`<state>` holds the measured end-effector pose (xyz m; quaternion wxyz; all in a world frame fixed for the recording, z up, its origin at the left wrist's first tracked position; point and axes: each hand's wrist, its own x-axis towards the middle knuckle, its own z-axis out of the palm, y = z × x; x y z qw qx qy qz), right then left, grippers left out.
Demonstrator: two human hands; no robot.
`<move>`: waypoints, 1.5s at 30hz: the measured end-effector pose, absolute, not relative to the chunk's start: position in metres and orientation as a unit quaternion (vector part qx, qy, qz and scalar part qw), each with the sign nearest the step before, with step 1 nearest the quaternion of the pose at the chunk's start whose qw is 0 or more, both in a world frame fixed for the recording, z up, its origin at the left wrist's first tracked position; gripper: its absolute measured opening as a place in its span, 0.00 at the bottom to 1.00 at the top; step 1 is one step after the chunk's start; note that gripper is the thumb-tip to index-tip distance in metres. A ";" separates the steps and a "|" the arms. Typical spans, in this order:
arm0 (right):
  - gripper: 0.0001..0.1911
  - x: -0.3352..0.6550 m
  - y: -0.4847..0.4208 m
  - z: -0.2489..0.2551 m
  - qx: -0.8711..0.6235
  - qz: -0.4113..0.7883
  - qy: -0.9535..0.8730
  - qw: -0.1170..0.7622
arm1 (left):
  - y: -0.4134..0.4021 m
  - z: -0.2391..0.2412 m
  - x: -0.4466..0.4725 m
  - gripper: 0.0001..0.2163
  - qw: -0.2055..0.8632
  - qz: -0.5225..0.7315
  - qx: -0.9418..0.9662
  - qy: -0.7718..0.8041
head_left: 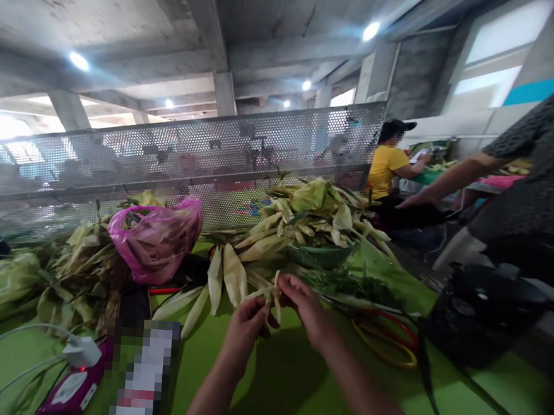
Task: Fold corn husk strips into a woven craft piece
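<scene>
Between my two hands are pale strips of corn husk (276, 296), crossed or looped over each other; whether they are knotted I cannot tell. My left hand (249, 322) pinches the strips from the left, low over the green table (283, 385). From the right, my right hand (304, 304) grips the upright part of the husk between thumb and fingers. Just beyond my hands, loose husk leaves (234, 274) fan out from a heaped pile (315, 204) in a green basket (321, 256). Scissors with red and yellow handles (386, 341) lie right of my right hand.
A pink plastic bag (161, 237) of husks stands at the left, beside more dry husks (77, 276). A purple power strip (74, 389) with a white charger (81, 350) lies front left. A perforated metal screen (188, 182) runs behind. At right are a black bag (492, 311) and another person's arm (459, 179).
</scene>
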<state>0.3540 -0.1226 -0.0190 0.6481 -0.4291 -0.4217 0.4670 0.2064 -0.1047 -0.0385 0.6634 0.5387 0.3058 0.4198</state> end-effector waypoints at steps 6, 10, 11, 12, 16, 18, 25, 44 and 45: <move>0.15 0.362 -0.124 -0.019 -0.478 0.452 -0.504 0.560 | -0.106 -0.037 0.206 0.16 0.649 0.421 0.554 0.309; 0.16 0.362 -0.126 -0.019 -0.492 0.481 -0.479 0.545 | -0.109 -0.034 0.202 0.17 0.662 0.400 0.546 0.321; 0.16 0.363 -0.126 -0.018 -0.494 0.485 -0.477 0.541 | -0.110 -0.034 0.202 0.17 0.662 0.399 0.541 0.330; 0.16 0.363 -0.126 -0.018 -0.495 0.489 -0.476 0.538 | -0.110 -0.033 0.202 0.18 0.658 0.400 0.538 0.343; 0.18 0.364 -0.123 -0.020 -0.487 0.498 -0.482 0.532 | -0.109 -0.031 0.207 0.20 0.595 0.420 0.570 0.381; 0.18 0.366 -0.121 -0.022 -0.478 0.508 -0.481 0.532 | -0.107 -0.033 0.210 0.20 0.574 0.424 0.589 0.379; 0.20 0.374 -0.118 -0.026 -0.435 0.559 -0.452 0.542 | -0.102 -0.048 0.211 0.22 0.636 0.382 0.570 0.355; 0.20 0.388 -0.113 -0.045 -0.320 0.688 -0.332 0.561 | -0.140 -0.042 0.251 0.19 0.537 0.455 0.597 0.385; 0.20 0.389 -0.113 -0.045 -0.319 0.689 -0.333 0.560 | -0.140 -0.042 0.253 0.19 0.528 0.456 0.601 0.390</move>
